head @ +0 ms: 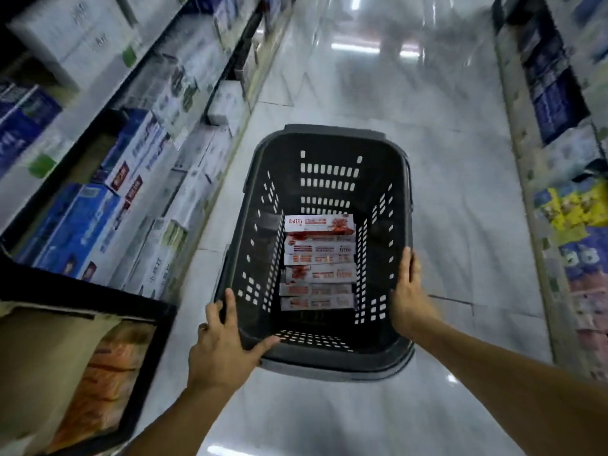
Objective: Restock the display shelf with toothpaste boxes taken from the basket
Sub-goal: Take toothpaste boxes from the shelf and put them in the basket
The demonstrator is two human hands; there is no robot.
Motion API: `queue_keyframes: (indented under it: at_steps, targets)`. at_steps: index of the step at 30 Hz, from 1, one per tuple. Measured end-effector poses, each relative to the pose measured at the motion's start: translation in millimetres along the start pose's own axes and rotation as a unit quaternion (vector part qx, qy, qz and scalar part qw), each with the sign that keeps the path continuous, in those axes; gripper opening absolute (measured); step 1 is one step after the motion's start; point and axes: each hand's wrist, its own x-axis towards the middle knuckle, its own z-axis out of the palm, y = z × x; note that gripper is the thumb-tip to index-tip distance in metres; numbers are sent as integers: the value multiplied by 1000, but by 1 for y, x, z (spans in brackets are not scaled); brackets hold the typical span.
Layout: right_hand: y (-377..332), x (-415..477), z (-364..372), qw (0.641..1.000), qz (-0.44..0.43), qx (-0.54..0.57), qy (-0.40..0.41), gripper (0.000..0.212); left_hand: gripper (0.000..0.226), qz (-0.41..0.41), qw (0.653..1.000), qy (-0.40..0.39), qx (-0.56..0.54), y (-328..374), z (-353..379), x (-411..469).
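While the left hand (223, 345) curls its fingers over the basket (332, 130) rim and the right hand (407, 291) presses straight-fingered, best set it level beside the shelf (98, 103)

Left of the basket (329, 130), the shelf (98, 103) is smearing into blur, its box print unreadable, and is running off the frame. Right of the basket, the right shelf (566, 159) is blurring likewise. Inside the basket, the nearer boxes (317, 291) are showing unreadable print. At the basket's right rim, the right hand (409, 291) is covering its own thumb.
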Motion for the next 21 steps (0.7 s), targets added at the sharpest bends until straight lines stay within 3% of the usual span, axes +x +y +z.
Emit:
queue_keyframes:
  at_steps: [4,8,12,15,21]
  targets:
    - [-46,77,-38,999,-36,-35,-6,113,129,-46,996,3,-81,19,-25,70]
    - [-75,136,-61,997,-53,-23,-46,104,125,-60,983,32,-173,31,-42,132]
    - [-110,195,-79,994,-91,-1,-60,88,125,-63,978,19,-198,32,-69,208]
    - [-148,242,-92,993,-104,-13,-52,87,120,-56,977,41,-201,27,-101,275]
    - [-210,296,-103,990,-124,-47,-56,84,119,-116,977,-11,-179,16,-141,346]
